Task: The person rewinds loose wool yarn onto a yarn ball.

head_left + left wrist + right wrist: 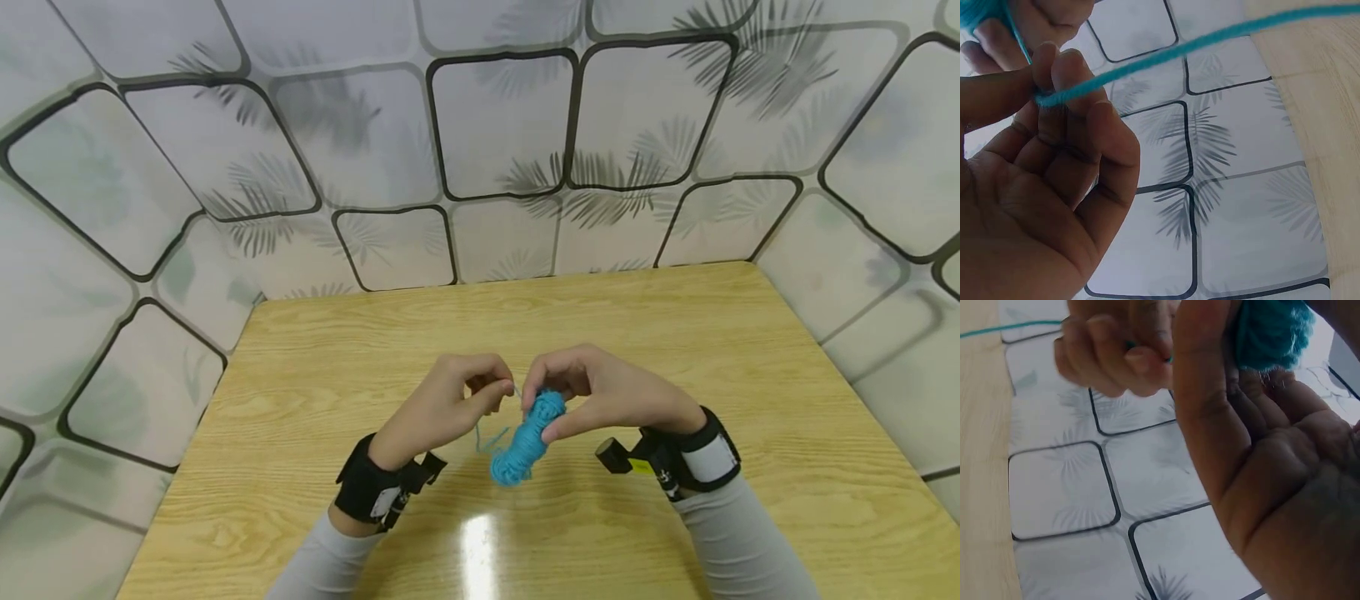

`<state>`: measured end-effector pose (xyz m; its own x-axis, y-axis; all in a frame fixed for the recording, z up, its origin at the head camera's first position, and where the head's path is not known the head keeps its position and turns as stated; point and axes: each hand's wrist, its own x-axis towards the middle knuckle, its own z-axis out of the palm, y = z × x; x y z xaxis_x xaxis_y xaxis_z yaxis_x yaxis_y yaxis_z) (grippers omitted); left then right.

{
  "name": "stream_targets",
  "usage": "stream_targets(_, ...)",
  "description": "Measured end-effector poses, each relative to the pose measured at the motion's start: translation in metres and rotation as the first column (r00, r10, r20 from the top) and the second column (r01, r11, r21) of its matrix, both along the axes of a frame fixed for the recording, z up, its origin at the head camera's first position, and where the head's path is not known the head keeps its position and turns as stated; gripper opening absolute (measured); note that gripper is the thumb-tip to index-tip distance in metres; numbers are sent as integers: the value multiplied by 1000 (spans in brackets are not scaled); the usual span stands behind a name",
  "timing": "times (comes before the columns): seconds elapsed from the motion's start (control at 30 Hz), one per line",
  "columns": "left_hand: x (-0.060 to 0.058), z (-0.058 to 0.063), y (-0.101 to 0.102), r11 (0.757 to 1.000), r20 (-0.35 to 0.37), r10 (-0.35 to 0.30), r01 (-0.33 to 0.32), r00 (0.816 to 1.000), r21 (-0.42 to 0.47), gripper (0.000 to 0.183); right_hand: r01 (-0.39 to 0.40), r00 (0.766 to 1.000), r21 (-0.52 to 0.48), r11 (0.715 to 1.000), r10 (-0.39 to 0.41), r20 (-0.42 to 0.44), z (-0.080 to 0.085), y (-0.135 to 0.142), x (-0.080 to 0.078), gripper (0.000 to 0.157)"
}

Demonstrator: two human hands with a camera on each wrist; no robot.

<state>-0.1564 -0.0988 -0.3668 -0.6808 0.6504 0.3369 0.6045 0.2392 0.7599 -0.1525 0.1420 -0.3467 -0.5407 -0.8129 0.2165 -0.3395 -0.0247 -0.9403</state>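
A small skein of blue yarn (519, 450) tilts above the table in the head view, its upper end between the thumb and fingers of my right hand (611, 390). Just left of it, my left hand (450, 398) pinches a strand of yarn (1166, 59) between thumb and fingertips. From that pinch a short stretch runs to the skein, and a loose tail hangs below the left fingers. In the right wrist view the skein (1275, 334) sits against the right fingers, partly cut off by the frame's top edge.
A light wooden table (322, 350) lies under both hands. Around its back and sides stand pale panels (502, 125) with dark outlines and leaf prints. Black straps with small cameras (371, 487) circle both wrists.
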Motion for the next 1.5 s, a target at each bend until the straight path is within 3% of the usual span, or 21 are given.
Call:
stream_targets(0.13, 2, 3, -2, 1000, -8, 5, -4, 1000, 12, 15, 119, 989, 127, 985, -106, -99, -3, -7, -1, 20)
stream_targets(0.3, 7, 7, -1, 999, -36, -23, 24, 999, 25, 13, 278, 944, 174, 945, -236, -231, -6, -12, -1, 21)
stream_targets(0.53, 15, 12, 2, 999, -98, -50, 50, 994, 5, 13, 442, 878, 128, 888, -398, -267, 2, -16, 3, 17)
stream_targets(0.77, 19, 12, 5, 995, -100, -56, 47, 993, -90, 13, 596, 772, 47, 802, -556, -309, 16, -22, 9, 17)
stream_targets(0.9, 19, 9, 7, 984, -89, -68, 52, 994, -170, 15, 636, 747, 12, 772, -612, -261, 20, -24, 12, 16)
stream_targets(1.1, 15, 5, 9, 975, -85, -84, 64, 993, -212, 15, 653, 737, -12, 757, -640, -220, 0, -15, 1, 16)
stream_targets(1.27, 13, 4, 8, 973, -60, -83, 68, 995, -220, 15, 627, 756, -52, 777, -623, -202, -6, -12, -3, 15)
stream_targets(1.37, 9, 1, 7, 973, -24, -78, 71, 997, -220, 14, 594, 783, -103, 798, -602, -158, -4, -11, -3, 14)
stream_targets(1.5, 0, -6, 4, 980, 59, -84, 93, 995, -174, 12, 502, 853, -174, 847, -518, -62, -1, -10, -1, 14)
